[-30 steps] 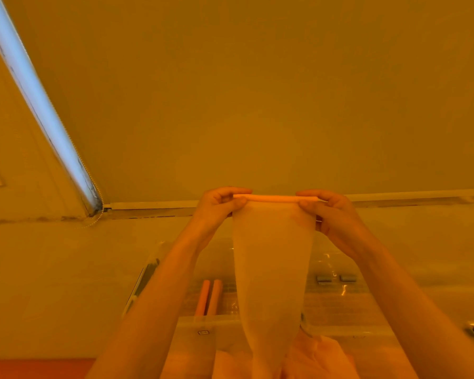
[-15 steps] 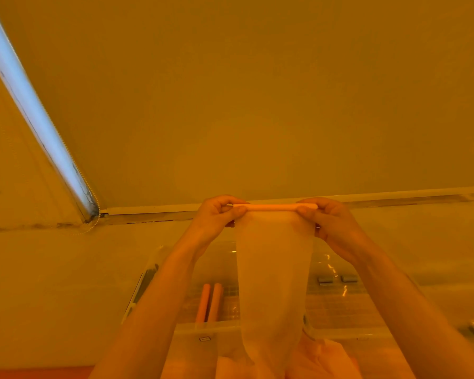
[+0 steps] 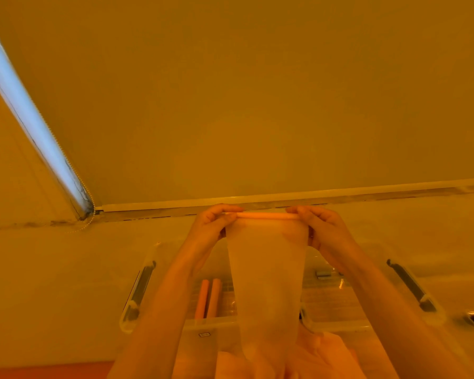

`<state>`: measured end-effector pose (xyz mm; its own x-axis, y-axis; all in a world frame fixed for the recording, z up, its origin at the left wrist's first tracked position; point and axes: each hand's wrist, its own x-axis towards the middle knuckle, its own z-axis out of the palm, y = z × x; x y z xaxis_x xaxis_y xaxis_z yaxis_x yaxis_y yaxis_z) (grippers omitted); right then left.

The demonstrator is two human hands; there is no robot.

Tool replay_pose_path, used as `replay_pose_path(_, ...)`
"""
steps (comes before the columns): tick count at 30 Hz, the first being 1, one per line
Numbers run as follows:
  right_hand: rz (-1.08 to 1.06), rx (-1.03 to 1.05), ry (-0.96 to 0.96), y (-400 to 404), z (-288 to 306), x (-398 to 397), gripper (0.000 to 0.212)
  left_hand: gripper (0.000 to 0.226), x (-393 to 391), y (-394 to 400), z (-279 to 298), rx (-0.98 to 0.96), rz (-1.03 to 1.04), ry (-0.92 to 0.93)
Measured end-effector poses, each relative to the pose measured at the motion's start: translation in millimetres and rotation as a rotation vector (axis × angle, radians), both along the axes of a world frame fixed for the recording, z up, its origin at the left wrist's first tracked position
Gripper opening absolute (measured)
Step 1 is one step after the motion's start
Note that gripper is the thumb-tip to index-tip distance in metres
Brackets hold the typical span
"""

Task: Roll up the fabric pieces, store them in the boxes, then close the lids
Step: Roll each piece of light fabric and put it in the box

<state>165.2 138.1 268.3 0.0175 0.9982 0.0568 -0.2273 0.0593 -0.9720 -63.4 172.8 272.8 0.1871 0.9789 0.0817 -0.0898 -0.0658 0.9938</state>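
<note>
Sheer, pale fabric strip (image 3: 266,274) hangs down the centre of the frame, its top edge already wound into a thin tight roll (image 3: 266,215) held level betw. both hands. Left hand (image 3: 214,225) pinches the roll's left end, fingers curled over it w/ thumb under; right hand (image 3: 326,231) pinches the right end the same way. Both sets of fingers are clamped on the roll, not spread.

Fabric looks v. light and limp: see-through, no stiffness, narrows as it drops, tail trailing into a loose pile of more fabric (image 3: 312,354) at bottom centre. Prob. slippery and quick to unwind if either end is let go, so hold at the two roll ends, keep light tension across, and twist w/ fingertips while the hanging weight keeps the sheet flat. Not fragile, but uneven pull could make the roll cone or wander sideways.

Below the hands, lower centre, sits a clear plastic box (image 3: 137,296), lid off, dark latch handles on left and right. Two finished rolls (image 3: 208,298) lie side by side inside, left of the hanging strip. Box contents behind the strip: can't tell.
</note>
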Motion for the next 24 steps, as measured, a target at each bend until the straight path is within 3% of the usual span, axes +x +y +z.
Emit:
replay_pose_path(4,-0.037,-0.019,-0.071,1,-10,-3,0.019,0.016,-3,-3,-9,0.045,0.056,0.129)
replay_pose_path(13,0.016,-0.089,-0.021,-4,-9,1,0.017,0.016,-9,-8,-6,0.074,0.007,0.189)
replay_pose_path(24,-0.056,-0.075,-0.027,-6,-7,-4,0.017,0.02,0,-10,-7,0.046,0.033,0.078)
